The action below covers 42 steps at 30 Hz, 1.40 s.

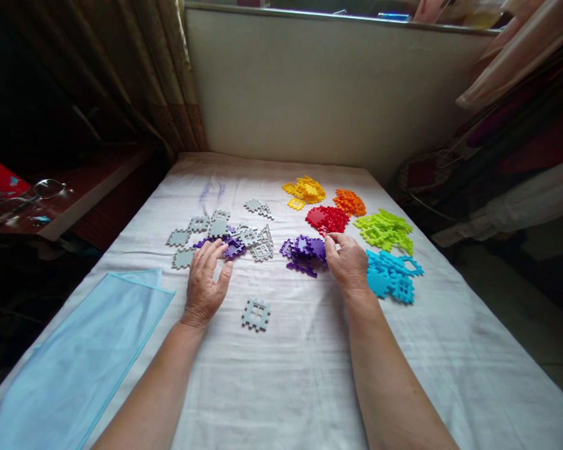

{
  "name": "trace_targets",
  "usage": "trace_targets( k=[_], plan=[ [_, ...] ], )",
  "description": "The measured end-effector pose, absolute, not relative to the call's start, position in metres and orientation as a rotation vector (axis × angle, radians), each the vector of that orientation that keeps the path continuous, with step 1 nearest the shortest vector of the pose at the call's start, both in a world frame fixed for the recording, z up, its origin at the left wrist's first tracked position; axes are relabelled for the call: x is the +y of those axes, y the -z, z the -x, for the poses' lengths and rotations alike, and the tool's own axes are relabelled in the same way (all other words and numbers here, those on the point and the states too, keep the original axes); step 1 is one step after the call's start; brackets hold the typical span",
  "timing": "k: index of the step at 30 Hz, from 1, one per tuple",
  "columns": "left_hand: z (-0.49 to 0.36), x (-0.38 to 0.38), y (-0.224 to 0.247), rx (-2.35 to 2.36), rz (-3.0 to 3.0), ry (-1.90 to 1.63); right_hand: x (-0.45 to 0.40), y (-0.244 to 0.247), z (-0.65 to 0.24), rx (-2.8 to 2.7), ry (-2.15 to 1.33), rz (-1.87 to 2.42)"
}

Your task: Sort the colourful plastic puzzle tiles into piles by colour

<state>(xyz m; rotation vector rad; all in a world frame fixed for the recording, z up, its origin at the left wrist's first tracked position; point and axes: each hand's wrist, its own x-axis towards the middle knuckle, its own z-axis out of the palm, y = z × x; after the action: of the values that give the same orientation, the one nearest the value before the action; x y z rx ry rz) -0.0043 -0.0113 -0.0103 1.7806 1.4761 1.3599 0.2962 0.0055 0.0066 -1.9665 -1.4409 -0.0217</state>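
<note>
My left hand (pixel 207 284) lies with its fingers stretched out over a mixed group of grey interlocking plastic tiles (pixel 179 237) and purple tiles (pixel 235 247). Its fingertips touch or hover over the purple ones; I cannot tell which. At the right edge of a purple tile pile (pixel 306 251), my right hand (pixel 346 261) has its thumb and fingers pinched together. Whatever sits in that pinch is hidden. A single grey window-frame tile (pixel 256 301) lies flat between my forearms.
Piles of yellow (pixel 306 189), orange (pixel 349 202), red (pixel 327 220), lime green (pixel 385 230) and blue tiles (pixel 388 275) lie around my right hand. Two grey pieces (pixel 253 205) lie farther back. A light blue cloth bag (pixel 89 350) covers the left side of the white-sheeted surface (pixel 291 381).
</note>
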Motion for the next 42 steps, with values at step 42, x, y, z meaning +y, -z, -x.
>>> trace_targets(
  k=[42],
  plan=[
    [0.040, 0.079, -0.019, 2.172, -2.406, -0.266, -0.011, 0.015, -0.204, -1.926, -0.370, 1.551]
  ],
)
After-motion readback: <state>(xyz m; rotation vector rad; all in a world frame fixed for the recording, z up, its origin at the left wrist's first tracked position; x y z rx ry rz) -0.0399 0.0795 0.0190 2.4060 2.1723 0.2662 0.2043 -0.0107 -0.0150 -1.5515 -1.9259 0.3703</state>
